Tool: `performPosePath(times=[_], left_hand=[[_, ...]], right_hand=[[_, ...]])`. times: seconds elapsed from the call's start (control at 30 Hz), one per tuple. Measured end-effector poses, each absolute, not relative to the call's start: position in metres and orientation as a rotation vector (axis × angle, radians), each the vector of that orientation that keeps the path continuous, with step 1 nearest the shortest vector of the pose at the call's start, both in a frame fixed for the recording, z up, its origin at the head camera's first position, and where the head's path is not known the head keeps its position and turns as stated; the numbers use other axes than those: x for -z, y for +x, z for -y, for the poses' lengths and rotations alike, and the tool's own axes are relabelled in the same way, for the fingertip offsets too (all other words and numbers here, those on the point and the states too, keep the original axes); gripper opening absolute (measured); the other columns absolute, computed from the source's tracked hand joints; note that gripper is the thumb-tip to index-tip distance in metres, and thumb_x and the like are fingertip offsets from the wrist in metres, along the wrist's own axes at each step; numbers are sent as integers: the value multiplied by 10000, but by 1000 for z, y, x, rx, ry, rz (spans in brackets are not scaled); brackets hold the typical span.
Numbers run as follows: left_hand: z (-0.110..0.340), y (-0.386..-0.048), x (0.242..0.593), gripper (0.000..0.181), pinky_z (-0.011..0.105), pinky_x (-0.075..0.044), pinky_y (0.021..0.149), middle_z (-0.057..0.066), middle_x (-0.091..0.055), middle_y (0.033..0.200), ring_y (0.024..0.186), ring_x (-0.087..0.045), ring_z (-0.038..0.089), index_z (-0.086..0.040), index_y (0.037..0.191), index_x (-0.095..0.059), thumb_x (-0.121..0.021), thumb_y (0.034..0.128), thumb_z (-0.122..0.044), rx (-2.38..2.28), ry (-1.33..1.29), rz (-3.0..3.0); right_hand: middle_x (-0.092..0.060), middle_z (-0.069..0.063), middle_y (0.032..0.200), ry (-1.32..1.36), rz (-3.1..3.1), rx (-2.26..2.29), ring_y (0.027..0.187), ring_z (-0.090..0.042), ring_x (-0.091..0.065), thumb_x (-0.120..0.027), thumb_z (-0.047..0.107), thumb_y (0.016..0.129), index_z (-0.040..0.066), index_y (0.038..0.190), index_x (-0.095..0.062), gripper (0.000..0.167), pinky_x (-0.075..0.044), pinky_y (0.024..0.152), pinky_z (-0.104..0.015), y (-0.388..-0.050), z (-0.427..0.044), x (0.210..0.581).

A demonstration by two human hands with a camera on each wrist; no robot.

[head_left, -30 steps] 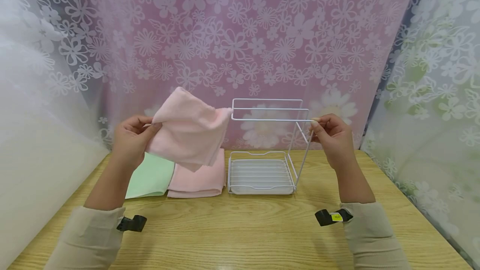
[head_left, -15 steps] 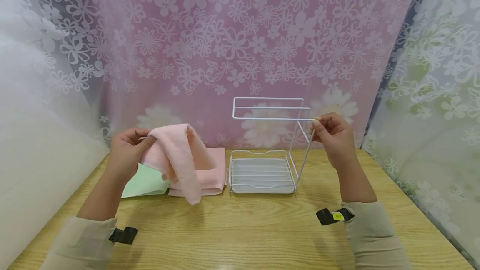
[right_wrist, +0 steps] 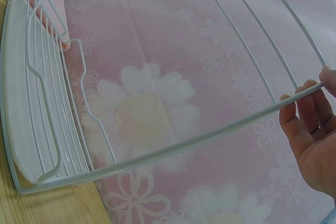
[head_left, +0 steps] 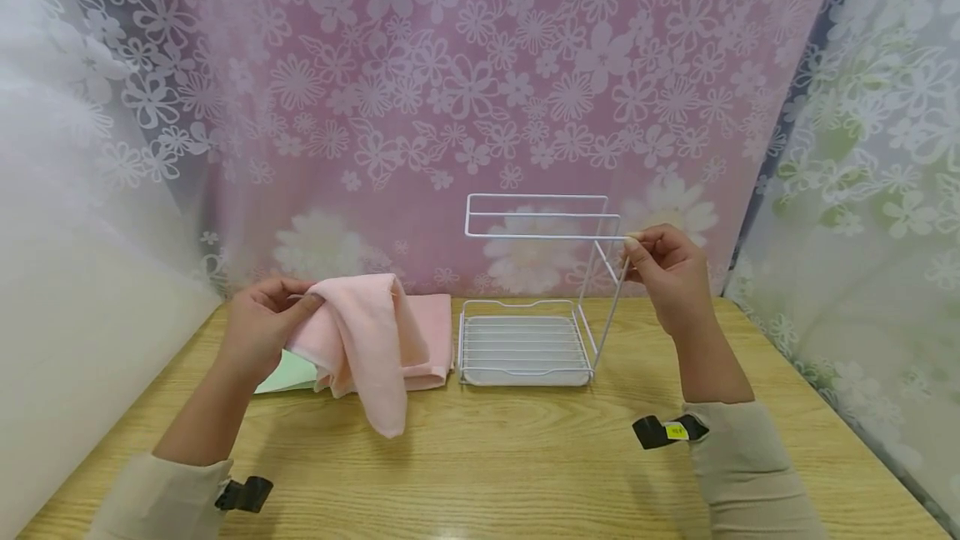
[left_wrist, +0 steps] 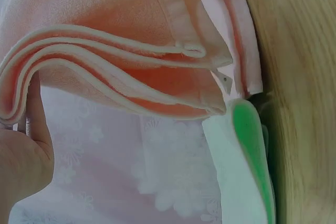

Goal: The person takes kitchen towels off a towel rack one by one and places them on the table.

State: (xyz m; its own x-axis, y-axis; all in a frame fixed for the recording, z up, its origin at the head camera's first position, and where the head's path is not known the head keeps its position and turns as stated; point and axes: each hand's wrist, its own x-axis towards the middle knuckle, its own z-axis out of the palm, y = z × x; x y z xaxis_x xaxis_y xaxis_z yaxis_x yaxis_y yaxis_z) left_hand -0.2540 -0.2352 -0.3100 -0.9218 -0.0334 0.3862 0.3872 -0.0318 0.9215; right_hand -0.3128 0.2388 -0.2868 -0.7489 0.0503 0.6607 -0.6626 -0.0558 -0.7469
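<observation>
My left hand (head_left: 262,327) pinches a folded pink towel (head_left: 367,332) by its left edge, and the towel droops in front of the cloths on the table. In the left wrist view the towel's stacked layers (left_wrist: 121,66) curve away from the fingers. My right hand (head_left: 670,277) grips the top corner of a white wire rack (head_left: 540,237). The rack stands upright on the table, with a slatted base over a white tray (head_left: 525,379). In the right wrist view the fingers wrap the rack's side rod (right_wrist: 210,135) beside its top bars.
A second folded pink towel (head_left: 438,332) lies behind the held one, left of the rack. A light green cloth (head_left: 287,373) lies farther left, mostly covered from view. Floral curtains (head_left: 480,90) hang behind and at both sides of the wooden table (head_left: 480,465).
The pink towel in my left hand has come down and now hangs folded over, lower in front of the cloths. My right hand and the rack have hardly moved.
</observation>
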Motion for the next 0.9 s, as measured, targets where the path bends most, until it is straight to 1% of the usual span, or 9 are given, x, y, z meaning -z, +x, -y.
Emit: performPosePath(times=[0.13,0.3,0.47,0.7,0.8,0.9], left_hand=[[231,-250,314,109,308,-581,585,-1,-719,893,781,-698,144,-101,928,-756,-683,907,-23,2023,-426,1974],[225,-243,317,140,327,-583,573,10,-727,888,761,-700,158,-106,941,-761,-667,913,-6,2051,-454,1970],[215,-238,320,186,308,-574,551,6,-722,893,705,-687,155,-126,932,-758,-652,913,26,2068,-500,1972],[200,-232,326,221,283,-550,507,13,-688,849,609,-649,138,-160,899,-714,-620,923,38,2109,-569,2020],[194,-232,332,211,271,-546,505,19,-667,840,606,-641,128,-144,887,-688,-600,930,43,2154,-623,2024],[189,-234,338,161,274,-548,515,32,-651,840,610,-638,131,-103,902,-664,-584,941,31,2152,-687,2082]], right_hand=[[-637,-67,787,657,1721,-1851,646,-167,-620,-631,13,935,-111,950,-610,126,-572,631,-248,-313,-238,286],[-636,-68,785,662,1717,-1851,643,-162,-620,-632,15,935,-131,953,-595,152,-571,629,-247,-312,-238,286],[-637,-70,784,657,1713,-1853,645,-159,-619,-630,10,935,-127,951,-599,142,-572,630,-247,-312,-238,286],[-635,-67,786,647,1717,-1855,648,-149,-617,-631,12,935,-115,954,-606,131,-570,629,-238,-312,-237,287],[-633,-69,785,655,1710,-1863,648,-148,-612,-633,11,934,-119,954,-604,135,-569,626,-240,-312,-237,286],[-633,-73,784,663,1699,-1874,651,-150,-607,-633,9,932,-119,952,-607,133,-569,624,-244,-312,-237,286]])
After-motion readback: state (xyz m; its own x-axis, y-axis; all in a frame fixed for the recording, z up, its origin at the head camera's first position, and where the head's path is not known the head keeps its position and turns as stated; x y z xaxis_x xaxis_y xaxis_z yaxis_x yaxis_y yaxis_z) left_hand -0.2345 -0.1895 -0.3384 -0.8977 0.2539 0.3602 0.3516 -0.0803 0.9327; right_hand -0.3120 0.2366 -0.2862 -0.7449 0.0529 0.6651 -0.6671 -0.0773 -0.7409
